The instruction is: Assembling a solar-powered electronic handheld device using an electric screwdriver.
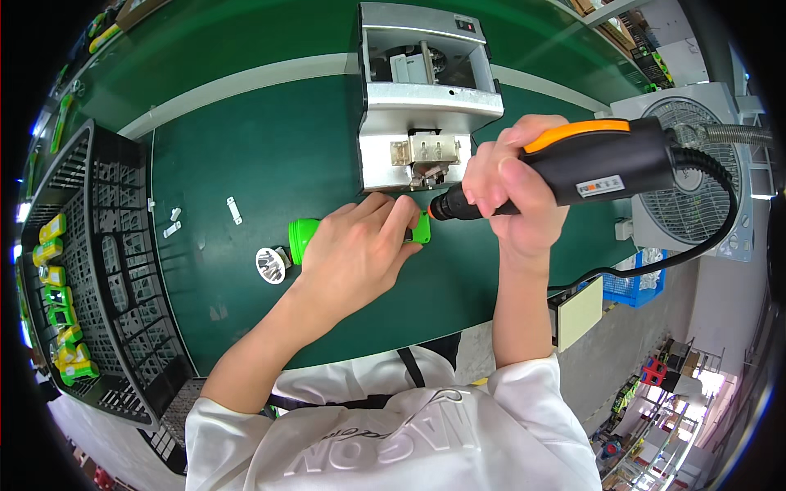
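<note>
My left hand is closed over a green flashlight body, pressing it down on the green worktop. Beside the body's left end sits a round, shiny reflector; whether it is joined to the body cannot be made out. My right hand grips a black electric screwdriver with an orange lever, held nearly level. Its nose meets or almost meets the right end of the flashlight body, close to my left fingertips. The screw and the bit's tip are too small to see.
A silver screw feeder stands behind my hands. Small white strips lie at the left. A black crate with several green-yellow pieces flanks the table. At the right are a fan, a hanging black cable and a blue basket.
</note>
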